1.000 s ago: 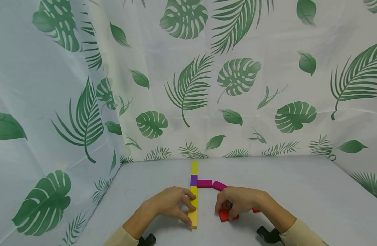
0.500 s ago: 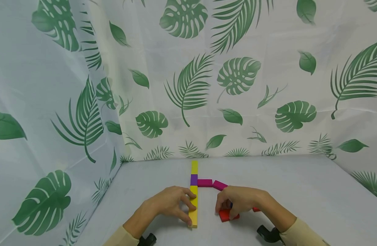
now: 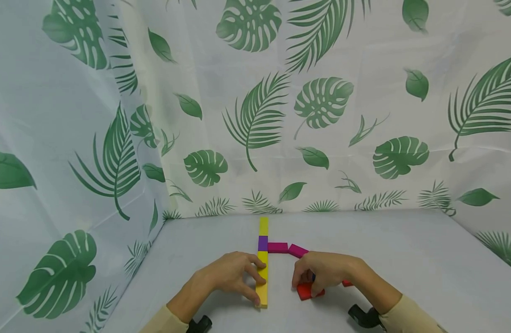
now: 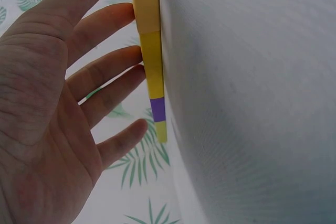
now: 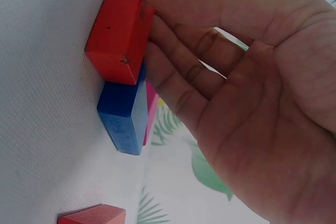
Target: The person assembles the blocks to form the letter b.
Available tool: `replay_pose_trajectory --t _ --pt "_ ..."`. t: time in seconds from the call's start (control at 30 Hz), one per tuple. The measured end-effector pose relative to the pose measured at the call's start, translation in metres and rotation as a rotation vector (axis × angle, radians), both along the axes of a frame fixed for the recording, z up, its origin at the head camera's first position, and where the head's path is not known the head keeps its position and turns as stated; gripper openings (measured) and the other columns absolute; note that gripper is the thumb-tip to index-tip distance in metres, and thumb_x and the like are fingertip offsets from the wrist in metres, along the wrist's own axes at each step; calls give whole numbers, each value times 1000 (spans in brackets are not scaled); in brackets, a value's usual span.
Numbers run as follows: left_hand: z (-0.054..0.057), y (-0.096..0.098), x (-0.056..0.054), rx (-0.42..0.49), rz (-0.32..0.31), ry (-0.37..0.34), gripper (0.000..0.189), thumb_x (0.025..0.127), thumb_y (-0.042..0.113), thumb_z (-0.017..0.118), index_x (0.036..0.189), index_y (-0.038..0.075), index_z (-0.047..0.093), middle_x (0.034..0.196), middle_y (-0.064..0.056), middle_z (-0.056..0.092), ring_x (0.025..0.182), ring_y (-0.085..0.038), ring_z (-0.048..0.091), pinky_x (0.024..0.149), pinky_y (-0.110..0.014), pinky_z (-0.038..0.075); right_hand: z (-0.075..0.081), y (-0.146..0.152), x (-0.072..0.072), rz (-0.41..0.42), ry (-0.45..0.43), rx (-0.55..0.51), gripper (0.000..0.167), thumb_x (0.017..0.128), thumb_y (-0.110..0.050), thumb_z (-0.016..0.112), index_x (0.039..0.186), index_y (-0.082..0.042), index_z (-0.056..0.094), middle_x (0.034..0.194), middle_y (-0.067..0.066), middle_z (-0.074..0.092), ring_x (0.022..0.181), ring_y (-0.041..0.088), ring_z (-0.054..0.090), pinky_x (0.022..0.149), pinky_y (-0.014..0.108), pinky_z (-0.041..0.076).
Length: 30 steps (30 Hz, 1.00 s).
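A straight row of flat wooden blocks runs away from me in the head view. Yellow blocks form the near stretch, then comes a purple block and a yellow block at the far end. Along the row's left side, my left hand touches the near yellow blocks with spread, relaxed fingers. My right hand pinches a red block between thumb and fingers, low at the table surface. Against that block's end, in the right wrist view, stands a blue block, mostly hidden by the hand in the head view.
Two magenta blocks extend rightward from the purple block, the second one angled. Another red block lies partly behind the right wrist. A white cloth covers the table; leaf-printed curtains hang at the back and sides.
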<state>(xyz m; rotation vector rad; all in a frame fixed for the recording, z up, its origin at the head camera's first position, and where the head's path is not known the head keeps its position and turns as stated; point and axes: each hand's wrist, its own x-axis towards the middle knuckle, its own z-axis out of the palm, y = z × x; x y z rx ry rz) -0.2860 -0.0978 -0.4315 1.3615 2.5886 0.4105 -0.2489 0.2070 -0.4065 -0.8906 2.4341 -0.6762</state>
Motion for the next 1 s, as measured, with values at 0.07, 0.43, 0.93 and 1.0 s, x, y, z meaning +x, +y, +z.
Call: replay_pose_trajectory --t 0.07,0.43,0.93,1.0 --pt "0 0 0 0 0 -2 44 77 67 81 112 40 81 138 14 66 132 -8 58 113 -42 49 0 0 0 -2 -1 0 37 82 -4 86 103 -32 80 96 -14 67 92 6 60 82 23 54" --pt "0 0 0 4 -9 11 43 76 66 83 110 40 81 137 14 67 132 -7 58 112 -40 49 5 10 -4 -15 15 -63 34 86 -5 83 114 -24 78 107 -11 73 97 9 66 88 29 60" --pt "1 0 2 -4 4 -5 44 75 65 84 111 41 81 137 15 66 133 -9 57 113 -43 48 20 31 -10 -69 81 -102 45 86 -8 83 128 -19 73 119 0 73 106 21 67 91 44 61" --pt "1 0 2 -1 2 -4 44 76 65 84 112 40 81 138 15 66 133 -9 57 114 -42 47 22 34 -10 -85 91 -99 45 86 -8 83 129 -17 73 120 1 73 107 23 67 90 47 61"
